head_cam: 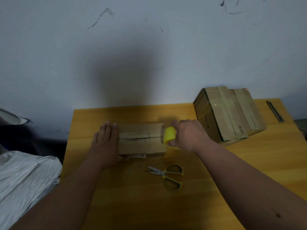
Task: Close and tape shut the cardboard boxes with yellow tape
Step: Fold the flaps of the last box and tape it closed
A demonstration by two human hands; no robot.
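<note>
Wooden table [216, 180]: L hand [106, 140] flat on box [141, 138], R hand [187, 135] grips tape roll [169, 136] beside it. Risk: flaps spring apart, tape lands crooked.

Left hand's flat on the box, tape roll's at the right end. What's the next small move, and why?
Probably draw the yellow tape roll leftward along the centre seam of the cardboard box. The right hand grips the roll at the box's right end, the seam looks untaped, and the left hand presses the flaps down.
</note>
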